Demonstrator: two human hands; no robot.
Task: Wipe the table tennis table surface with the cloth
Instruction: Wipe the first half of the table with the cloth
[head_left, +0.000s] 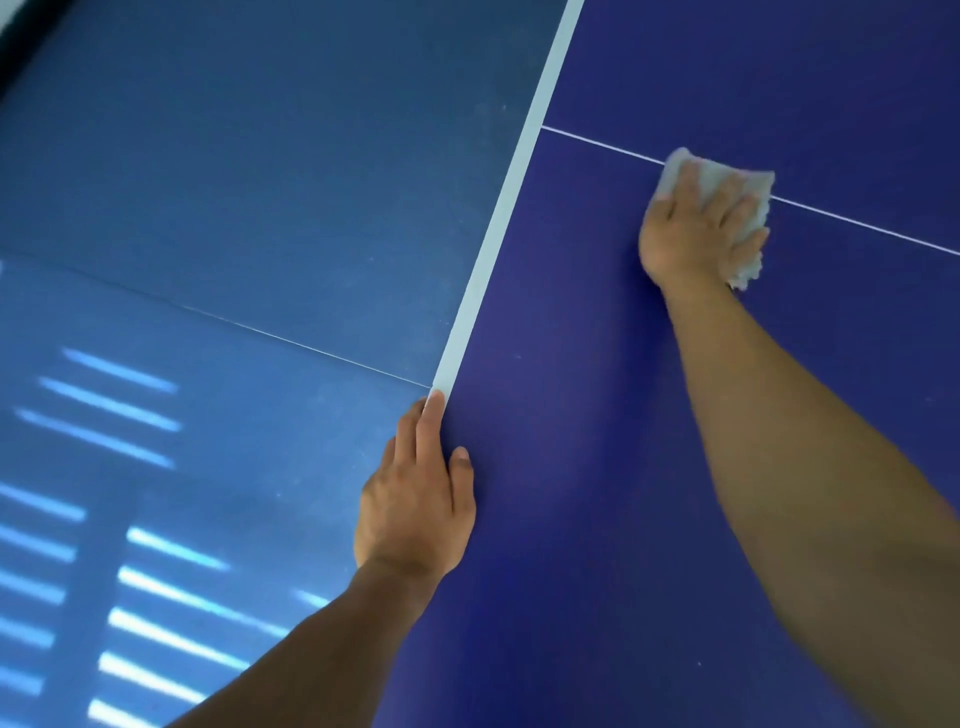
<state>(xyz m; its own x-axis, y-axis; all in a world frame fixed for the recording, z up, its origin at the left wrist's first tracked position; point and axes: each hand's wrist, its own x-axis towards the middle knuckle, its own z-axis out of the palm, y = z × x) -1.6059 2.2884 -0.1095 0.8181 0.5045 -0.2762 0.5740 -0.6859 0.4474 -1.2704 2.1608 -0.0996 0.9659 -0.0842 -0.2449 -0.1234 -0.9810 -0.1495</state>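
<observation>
On the dark blue top of the table tennis desk (597, 467), far out from me, lies the crumpled white cloth (717, 171). It sits right on the thin white line (857, 223) that runs across the desk. My right hand (691, 234) is on top of the cloth and presses it down. The fingers are spread out and mostly straight, not closed around it. Bits of cloth stick out past my fingertips and beside my wrist. My right arm reaches a long way over the desk.

My left hand (415, 509) is much nearer to me, at the side of the desk. It rests on the wide white stripe (498, 223) along the desk's edge. One finger lies straight along the stripe and my thumb lies flat on the blue top. My other fingers go past the edge, and I cannot see them well. My two hands are well apart.

Beside the desk, lower down, is the lighter blue floor (234, 156). Bright bars of light (130, 571) lie across it near me.
</observation>
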